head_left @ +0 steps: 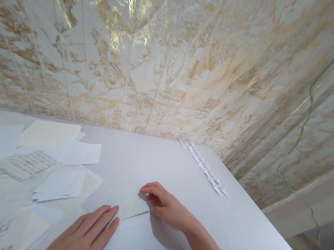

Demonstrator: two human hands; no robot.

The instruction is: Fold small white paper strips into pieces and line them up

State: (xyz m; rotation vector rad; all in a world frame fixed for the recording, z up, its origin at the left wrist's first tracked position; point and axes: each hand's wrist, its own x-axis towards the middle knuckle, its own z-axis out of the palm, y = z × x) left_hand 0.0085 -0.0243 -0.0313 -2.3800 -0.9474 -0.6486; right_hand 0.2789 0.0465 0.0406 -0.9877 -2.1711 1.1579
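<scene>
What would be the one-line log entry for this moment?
left hand: flat on white paper | right hand: fingers on its right edge | behind: row of folded pieces

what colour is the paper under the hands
White, best seen in the head view: the paper under the left hand and right hand.

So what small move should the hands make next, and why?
Probably slide the right hand along the far edge of the paper to press it flat: its fingertips rest there, and the left hand lies flat, pinning the paper to the table.
</scene>
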